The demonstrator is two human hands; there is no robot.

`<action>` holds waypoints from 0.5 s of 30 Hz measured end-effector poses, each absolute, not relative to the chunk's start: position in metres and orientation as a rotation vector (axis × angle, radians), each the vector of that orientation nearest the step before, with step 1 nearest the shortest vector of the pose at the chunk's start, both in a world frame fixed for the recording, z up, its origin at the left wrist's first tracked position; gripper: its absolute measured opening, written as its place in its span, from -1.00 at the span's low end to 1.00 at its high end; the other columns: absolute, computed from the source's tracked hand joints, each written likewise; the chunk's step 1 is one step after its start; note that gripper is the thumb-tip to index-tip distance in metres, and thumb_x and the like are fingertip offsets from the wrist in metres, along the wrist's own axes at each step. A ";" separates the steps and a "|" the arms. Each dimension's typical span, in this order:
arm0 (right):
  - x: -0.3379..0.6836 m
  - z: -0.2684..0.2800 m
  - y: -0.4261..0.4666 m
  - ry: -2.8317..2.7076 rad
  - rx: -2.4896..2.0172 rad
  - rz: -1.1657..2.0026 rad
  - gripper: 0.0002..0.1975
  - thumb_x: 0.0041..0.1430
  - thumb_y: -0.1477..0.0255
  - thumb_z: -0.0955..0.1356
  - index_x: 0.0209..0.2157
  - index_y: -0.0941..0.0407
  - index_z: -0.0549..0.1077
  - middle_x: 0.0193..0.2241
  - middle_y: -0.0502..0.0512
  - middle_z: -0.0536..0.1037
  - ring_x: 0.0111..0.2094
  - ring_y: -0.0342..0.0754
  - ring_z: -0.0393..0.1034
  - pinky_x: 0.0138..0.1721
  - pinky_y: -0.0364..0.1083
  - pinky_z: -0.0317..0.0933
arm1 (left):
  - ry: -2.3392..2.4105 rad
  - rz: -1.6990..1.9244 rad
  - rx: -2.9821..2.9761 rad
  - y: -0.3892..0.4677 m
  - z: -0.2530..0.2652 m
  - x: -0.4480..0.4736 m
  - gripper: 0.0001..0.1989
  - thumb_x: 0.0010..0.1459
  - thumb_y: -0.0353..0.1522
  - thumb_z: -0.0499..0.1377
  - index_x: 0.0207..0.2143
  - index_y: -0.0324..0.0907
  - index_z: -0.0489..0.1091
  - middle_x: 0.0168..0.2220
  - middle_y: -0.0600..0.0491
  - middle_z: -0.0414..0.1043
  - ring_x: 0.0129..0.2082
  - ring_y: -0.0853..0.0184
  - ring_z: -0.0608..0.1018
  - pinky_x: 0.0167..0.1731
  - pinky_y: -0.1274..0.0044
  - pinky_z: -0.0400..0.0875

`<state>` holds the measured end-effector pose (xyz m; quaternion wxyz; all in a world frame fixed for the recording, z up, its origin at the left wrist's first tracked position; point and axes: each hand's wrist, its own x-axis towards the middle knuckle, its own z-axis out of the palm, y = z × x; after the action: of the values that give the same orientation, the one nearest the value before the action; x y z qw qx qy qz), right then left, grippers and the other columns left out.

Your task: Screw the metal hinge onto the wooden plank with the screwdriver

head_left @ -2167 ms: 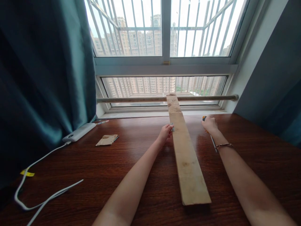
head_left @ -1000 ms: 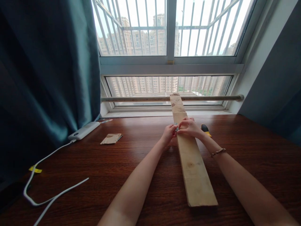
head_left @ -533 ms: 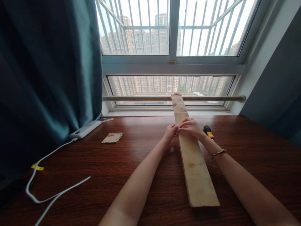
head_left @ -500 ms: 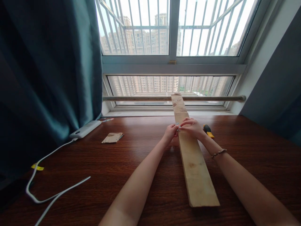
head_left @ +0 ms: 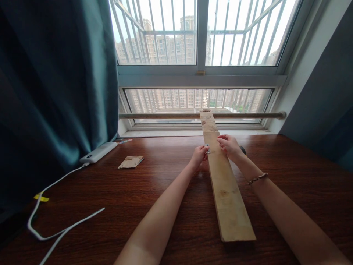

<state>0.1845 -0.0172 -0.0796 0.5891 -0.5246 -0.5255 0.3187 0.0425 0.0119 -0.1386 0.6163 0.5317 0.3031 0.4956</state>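
Observation:
A long wooden board (head_left: 230, 191) lies lengthwise on the table, its far end reaching the rail under the window. At the board's left edge, my left hand (head_left: 199, 154) pinches a small silvery metal plate (head_left: 207, 148), which looks to have holes. Over the board's right side is my right hand (head_left: 230, 146), apart from the plate, with fingers bent and the fingertips drawn together. Whatever the right fingertips hold, if anything, is too small to make out. Behind the right wrist, the dark handle of a screwdriver (head_left: 242, 149) is mostly hidden.
On the left of the brown table (head_left: 165, 184) lies a torn piece of cardboard (head_left: 130, 162). A white power strip (head_left: 98, 152) with a white cable (head_left: 59, 176) sits by the blue curtain (head_left: 60, 92). A metal rail (head_left: 165, 115) runs before the barred window.
My right hand has moved right and slightly away from the metal plate, covering more of the screwdriver. My left hand stays at the board's edge with the plate. The view has shifted slightly.

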 end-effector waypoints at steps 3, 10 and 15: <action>0.180 -0.079 -0.018 -1.378 -1.310 0.706 -0.80 -0.29 0.38 0.42 -0.51 0.17 0.49 -0.70 -0.09 0.33 -0.63 -0.23 0.16 -0.61 -0.21 0.03 | 0.707 1.154 1.234 0.011 -0.136 0.043 -0.68 -0.05 -0.18 0.20 -0.62 -0.19 0.20 -0.77 0.23 0.07 -0.79 0.56 0.12 -0.75 0.61 -0.07; 0.172 -0.077 -0.008 -1.471 -1.458 0.679 -0.83 -0.30 0.44 0.39 -0.54 0.16 0.57 -0.65 -0.01 0.49 -0.52 -0.13 0.32 -0.45 -0.17 0.15 | 0.737 1.162 1.274 0.015 -0.138 0.044 -0.67 -0.01 -0.18 0.18 -0.64 -0.19 0.20 -0.79 0.21 0.10 -0.81 0.52 0.18 -0.76 0.60 -0.01; 0.173 -0.077 -0.008 -1.467 -1.428 0.803 -0.74 -0.25 0.40 0.38 -0.45 0.23 0.59 -0.55 0.08 0.56 -0.48 -0.11 0.37 -0.41 -0.17 0.21 | 0.749 1.156 1.291 0.017 -0.139 0.043 -0.68 -0.01 -0.20 0.18 -0.64 -0.19 0.19 -0.79 0.21 0.11 -0.81 0.52 0.19 -0.76 0.60 0.02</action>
<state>0.1726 -0.0076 -0.0767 0.4538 -0.5787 -0.5945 0.3251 0.0435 0.0166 -0.1385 0.5867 0.5538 0.3212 0.4959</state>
